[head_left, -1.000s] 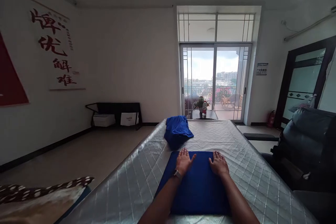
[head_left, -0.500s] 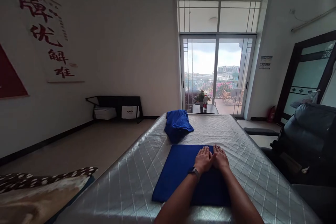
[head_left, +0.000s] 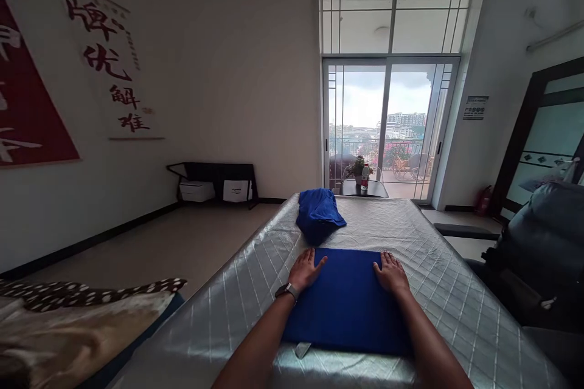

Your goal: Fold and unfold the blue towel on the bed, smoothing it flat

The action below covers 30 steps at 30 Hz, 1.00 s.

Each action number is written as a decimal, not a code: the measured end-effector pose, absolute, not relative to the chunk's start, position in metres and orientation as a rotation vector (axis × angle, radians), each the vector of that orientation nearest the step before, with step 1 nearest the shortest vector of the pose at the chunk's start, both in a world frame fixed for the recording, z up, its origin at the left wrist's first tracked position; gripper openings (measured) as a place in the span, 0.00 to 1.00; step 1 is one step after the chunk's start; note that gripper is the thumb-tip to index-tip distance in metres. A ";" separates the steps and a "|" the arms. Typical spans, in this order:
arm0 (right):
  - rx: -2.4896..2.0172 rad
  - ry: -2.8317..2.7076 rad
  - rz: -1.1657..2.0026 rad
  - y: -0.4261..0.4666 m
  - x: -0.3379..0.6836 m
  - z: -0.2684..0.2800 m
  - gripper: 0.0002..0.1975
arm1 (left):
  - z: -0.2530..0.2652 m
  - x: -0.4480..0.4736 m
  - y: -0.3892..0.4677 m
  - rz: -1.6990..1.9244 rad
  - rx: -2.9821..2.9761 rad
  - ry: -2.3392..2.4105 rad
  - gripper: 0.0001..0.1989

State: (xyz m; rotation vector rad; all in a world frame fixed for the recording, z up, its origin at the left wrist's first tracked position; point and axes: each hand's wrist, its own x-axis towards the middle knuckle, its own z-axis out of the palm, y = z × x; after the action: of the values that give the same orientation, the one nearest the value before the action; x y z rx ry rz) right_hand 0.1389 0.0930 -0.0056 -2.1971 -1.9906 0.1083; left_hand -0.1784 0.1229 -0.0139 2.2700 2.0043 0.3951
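A flat blue rectangle of folded cloth lies on a table under a silver quilted cover. My left hand, with a watch on its wrist, rests open on the cloth's far left corner, thumb pointing inward. At the far right corner my right hand lies open, its thumb also spread inward. Both palms face down. Beyond the folded cloth sits a crumpled blue cloth. A small pale tag sticks out at the near edge of the folded piece.
A brown dotted blanket is at the lower left. A dark bag stands on the right. Past the table's far end, a small dark table holds a bottle and a plant.
My left hand has slid left across the folded cloth, away from my right hand. The hands were together near the far right corner. The view has turned slightly left.
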 end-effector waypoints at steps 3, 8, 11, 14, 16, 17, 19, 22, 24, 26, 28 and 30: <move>-2.212 -2.002 0.094 0.092 0.138 -0.004 0.38 | -0.017 -0.180 0.122 0.407 2.281 2.022 0.51; -2.225 -2.000 0.071 0.090 0.136 -0.003 0.37 | -0.018 -0.176 0.123 0.420 2.289 2.027 0.50; -2.212 -1.988 0.022 0.087 0.133 0.001 0.36 | -0.017 -0.176 0.122 0.435 2.283 2.029 0.49; -2.149 -2.002 -0.128 0.078 0.130 0.007 0.33 | -0.017 -0.176 0.120 0.475 2.282 2.041 0.47; -2.099 -2.048 -0.185 0.069 0.129 0.010 0.32 | -0.017 -0.175 0.120 0.493 2.282 2.034 0.47; -2.097 -2.067 -0.171 0.064 0.128 0.011 0.32 | -0.017 -0.175 0.120 0.498 2.279 2.029 0.46; -2.135 -2.089 -0.073 0.053 0.129 0.009 0.33 | -0.017 -0.175 0.121 0.506 2.270 2.025 0.46; -2.184 -2.106 0.082 0.041 0.130 0.001 0.36 | -0.017 -0.175 0.120 0.520 2.269 2.024 0.45; -2.190 -2.095 0.108 0.036 0.130 -0.003 0.37 | -0.015 -0.175 0.119 0.524 2.271 2.022 0.44; -2.210 -2.055 0.090 0.035 0.130 -0.006 0.37 | -0.014 -0.175 0.117 0.525 2.274 2.021 0.43; -2.229 -2.029 0.071 0.035 0.130 -0.007 0.38 | -0.012 -0.175 0.115 0.506 2.270 2.023 0.44; -2.240 -2.031 0.063 0.036 0.130 -0.006 0.38 | -0.010 -0.174 0.114 0.480 2.261 2.037 0.44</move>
State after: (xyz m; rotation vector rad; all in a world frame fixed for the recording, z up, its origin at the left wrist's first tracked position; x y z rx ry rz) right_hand 0.1299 0.0363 -0.0060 -2.2405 -2.0306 0.0634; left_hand -0.1739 0.1137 -0.0102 2.2612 2.0370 0.4800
